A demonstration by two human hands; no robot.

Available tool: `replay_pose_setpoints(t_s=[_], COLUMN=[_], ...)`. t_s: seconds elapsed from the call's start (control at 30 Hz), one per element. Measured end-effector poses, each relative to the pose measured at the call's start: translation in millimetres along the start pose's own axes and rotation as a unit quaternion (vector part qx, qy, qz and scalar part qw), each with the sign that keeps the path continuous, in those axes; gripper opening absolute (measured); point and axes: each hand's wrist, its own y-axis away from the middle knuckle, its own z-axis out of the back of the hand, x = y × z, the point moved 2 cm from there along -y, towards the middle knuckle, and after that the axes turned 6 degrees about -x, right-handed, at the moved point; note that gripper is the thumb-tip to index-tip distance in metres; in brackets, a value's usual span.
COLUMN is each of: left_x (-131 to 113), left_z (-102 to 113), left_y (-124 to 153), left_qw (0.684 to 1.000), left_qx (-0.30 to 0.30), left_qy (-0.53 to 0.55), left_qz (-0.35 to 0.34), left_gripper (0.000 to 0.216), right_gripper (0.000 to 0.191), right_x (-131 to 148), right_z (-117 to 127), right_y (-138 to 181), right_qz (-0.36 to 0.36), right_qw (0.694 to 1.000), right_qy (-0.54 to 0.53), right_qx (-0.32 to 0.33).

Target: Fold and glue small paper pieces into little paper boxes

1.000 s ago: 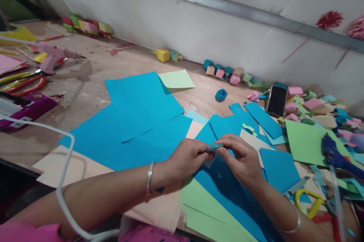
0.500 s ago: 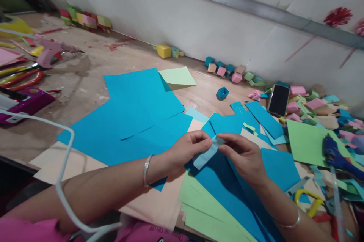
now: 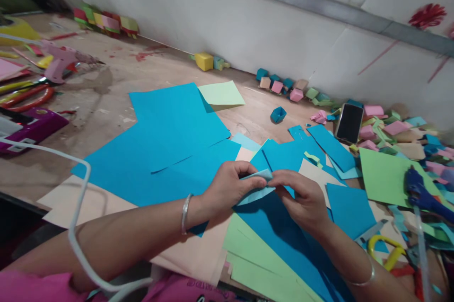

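Observation:
A small folded piece of light blue paper [image 3: 256, 194] is held between my two hands over the paper sheets. My left hand [image 3: 232, 186] pinches it, with the thumb lying along its upper side. At its right end, the fingertips of my right hand [image 3: 303, 198] close on the paper's edge. Beneath both hands lie blue sheets [image 3: 273, 226], with green sheets [image 3: 255, 264] and peach paper [image 3: 191, 259] nearer to me. A small blue paper box [image 3: 278, 114] sits beyond the hands.
A pink glue gun [image 3: 60, 60] and a purple tool [image 3: 39, 129] lie at left, near a white cable [image 3: 76, 217]. On the right are a phone [image 3: 349, 123], folded paper pieces [image 3: 397, 127], a blue glue gun [image 3: 422, 190], a cutter blade [image 3: 372, 232] and yellow-handled pliers [image 3: 386, 250].
The light blue paper has turned to lie more level, with its fold seen differently. My right hand has shifted slightly down and left, its fingertips closing at the paper's end.

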Motion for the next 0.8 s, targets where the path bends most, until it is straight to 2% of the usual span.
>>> replay_pose_setpoints(t_s=[0.07, 0.2, 0.37, 0.47, 0.63, 0.8], left_x=[1.8, 5.5, 4.0, 2.7, 4.3, 6.2], left_z=[1.1, 1.5, -1.0, -2.1, -1.0, -0.1], left_y=[-1.0, -2.7, 0.0, 1.7, -0.3, -2.9], left_qw=[1.0, 1.0, 0.999, 0.998, 0.998, 0.993], left_qx=[-0.006, -0.005, 0.012, 0.023, 0.042, 0.087], left_qy=[-0.002, -0.023, -0.05, -0.051, -0.033, 0.004], left_qz=[0.006, 0.014, 0.015, 0.021, 0.043, 0.086], left_gripper=[0.019, 0.019, 0.015, 0.014, 0.017, 0.022], right_gripper=[0.024, 0.021, 0.015, 0.019, 0.015, 0.012], right_x=[1.4, 3.3, 3.9, 2.3, 1.0, 1.2], right_z=[1.4, 5.5, 6.0, 5.6, 7.0, 9.5], right_y=[1.1, 1.1, -1.0, -1.2, -3.7, -6.7], right_qz=[-0.003, -0.076, -0.124, -0.17, -0.254, -0.284], right_qw=[1.0, 0.997, 0.992, 0.985, 0.963, 0.949], right_qy=[0.007, 0.015, 0.017, -0.007, -0.083, -0.116], right_qx=[0.005, -0.013, 0.008, 0.008, 0.026, 0.071])
